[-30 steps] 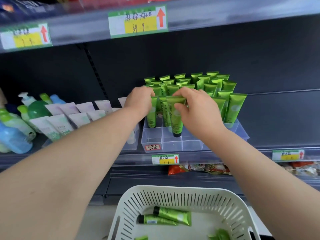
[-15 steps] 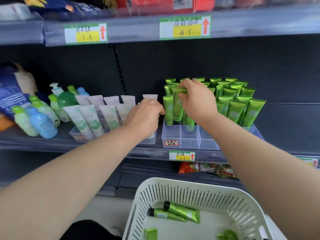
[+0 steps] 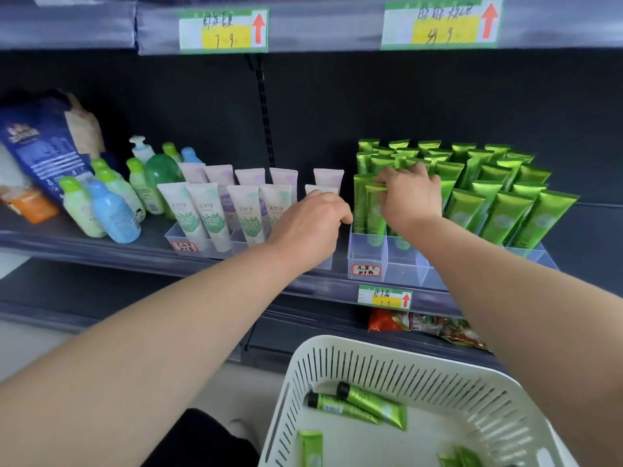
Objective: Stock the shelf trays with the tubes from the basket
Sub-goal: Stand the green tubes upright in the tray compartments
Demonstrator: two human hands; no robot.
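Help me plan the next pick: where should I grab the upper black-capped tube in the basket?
Probably pinch the upper tube across its body, coming down from above: it lies flat in the basket, whose walls block side approaches. The neighbour tube crowds its cap end, so favour the wider crimped end.

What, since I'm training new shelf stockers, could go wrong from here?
The right hand pinches a tube by its top in the tray; the cells in front are empty, so it could tip forward once released. The packed green tubes beside it lean; the wrist may topple some. The left hand sits close to the white tubes and could knock one.
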